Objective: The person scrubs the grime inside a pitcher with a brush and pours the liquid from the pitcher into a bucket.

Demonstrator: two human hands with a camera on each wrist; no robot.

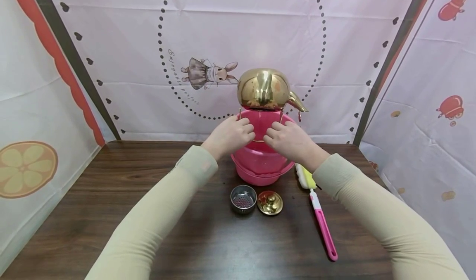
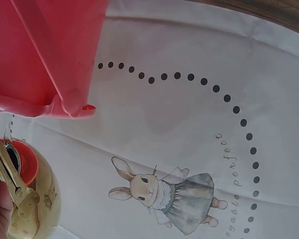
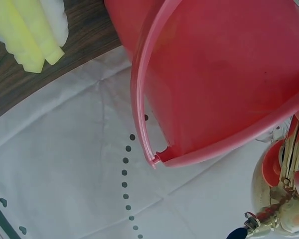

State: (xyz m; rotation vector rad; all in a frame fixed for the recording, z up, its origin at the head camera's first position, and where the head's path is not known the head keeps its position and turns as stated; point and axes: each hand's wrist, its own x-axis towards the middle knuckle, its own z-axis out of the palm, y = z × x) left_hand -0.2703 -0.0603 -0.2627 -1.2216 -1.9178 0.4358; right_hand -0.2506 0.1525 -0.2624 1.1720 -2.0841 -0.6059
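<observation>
A shiny gold teapot (image 1: 263, 86) is tipped over above the pink bucket (image 1: 262, 162), its dark mouth facing down and its spout (image 1: 296, 102) pointing right. Both hands grip its bail handle: my left hand (image 1: 234, 132) on one side, my right hand (image 1: 290, 141) on the other, fingers curled over it. Between the hands, a thin stretch of the handle (image 1: 259, 141) shows. In the left wrist view, a thumb (image 2: 1, 211) lies against the gold handle arm (image 2: 10, 172). The right wrist view has the teapot body (image 3: 261, 181) at its right edge, beyond the bucket rim (image 3: 229, 139).
In front of the bucket stand a small metal strainer cup (image 1: 243, 199) with a perforated base and a gold lid (image 1: 270, 202) with a knob. A sponge brush with a pink handle (image 1: 325, 230) lies at the right on the wooden table (image 1: 178, 238). A printed cloth (image 1: 122, 44) hangs behind.
</observation>
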